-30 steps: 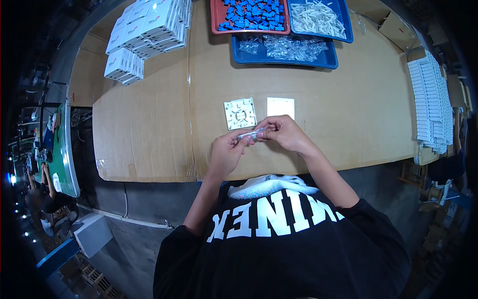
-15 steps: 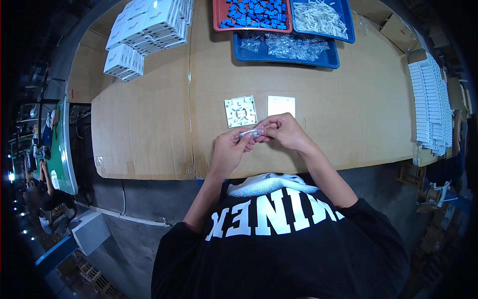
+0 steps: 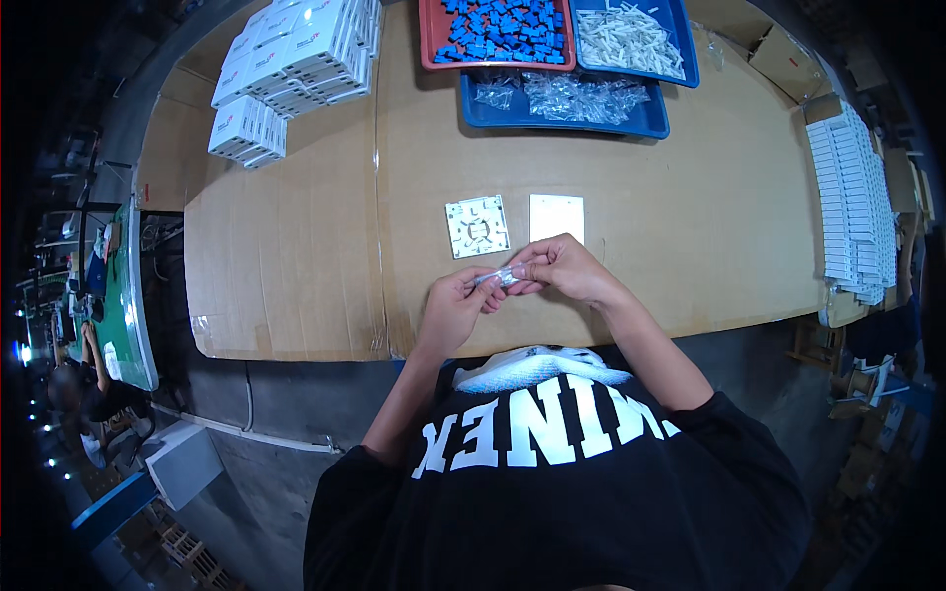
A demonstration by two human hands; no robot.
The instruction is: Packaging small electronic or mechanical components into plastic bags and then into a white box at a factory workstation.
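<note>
Between my two hands is a small, shiny clear plastic bag (image 3: pixel 506 277), bunched up; its contents are too small to make out. My left hand (image 3: pixel 453 310) pinches its left end with thumb and fingers. My right hand (image 3: pixel 569 272) grips the right end, fingers closed. Just beyond the left hand, a square white plastic box base (image 3: pixel 477 227) lies with its moulded inside facing up, a round frame at its centre. Beside it, past the right hand, lies a flat white square cover (image 3: pixel 557 215), its near edge partly hidden by that hand.
A red tray (image 3: pixel 426 44) of blue clips, a blue tray (image 3: pixel 690 69) of white slim parts and a lower blue tray (image 3: pixel 552 125) of clear bags stand at the far side. White boxes are stacked far left (image 3: pixel 296 59) and right (image 3: pixel 849 207). Another person (image 3: pixel 103 394) works at far left.
The whole view has shifted slightly, so the table sits a little lower in it. Both hands keep hold of the bag, with small finger movements around it.
</note>
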